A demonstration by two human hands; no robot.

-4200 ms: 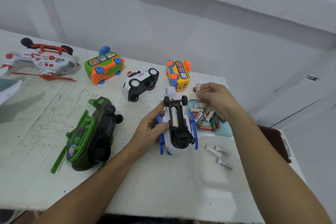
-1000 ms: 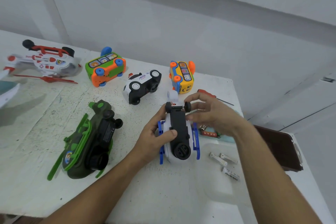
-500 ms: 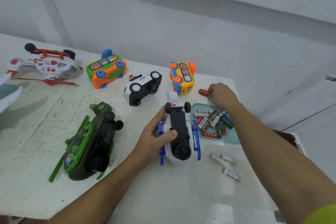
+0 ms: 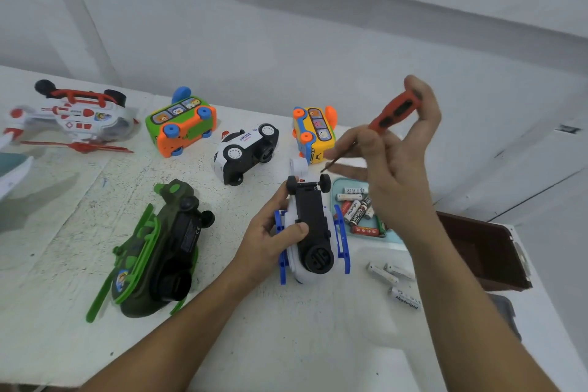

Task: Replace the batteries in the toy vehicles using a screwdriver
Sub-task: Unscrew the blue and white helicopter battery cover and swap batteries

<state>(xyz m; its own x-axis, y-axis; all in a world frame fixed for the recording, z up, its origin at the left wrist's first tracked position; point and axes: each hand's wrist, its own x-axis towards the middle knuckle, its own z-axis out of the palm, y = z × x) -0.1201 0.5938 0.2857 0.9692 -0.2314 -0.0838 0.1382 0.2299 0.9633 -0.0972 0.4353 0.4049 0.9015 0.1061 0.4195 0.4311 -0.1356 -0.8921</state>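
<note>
Grip check, screwdriver up

Your right hand [image 4: 397,149] pinches the slim orange-handled screwdriver [image 4: 394,111] aloft, far right. Your left hand [image 4: 267,242] clamps its fingers [image 4: 297,227] round the white-and-blue plastic toy vehicle [image 4: 313,232], belly-up on the surface [image 4: 286,328]. It looks light and slippery, so grip its sides.

Upturned helicopter [image 4: 310,232], raised screwdriver [image 4: 394,113]
The white-and-blue helicopter lies belly up, black underside showing. The orange-handled screwdriver is held above it, tip slanting down-left. A heap of batteries [image 4: 356,210] sits just right; three loose batteries [image 4: 391,274] lie nearer. Five other toys [image 4: 159,251] lie overturned around.
</note>
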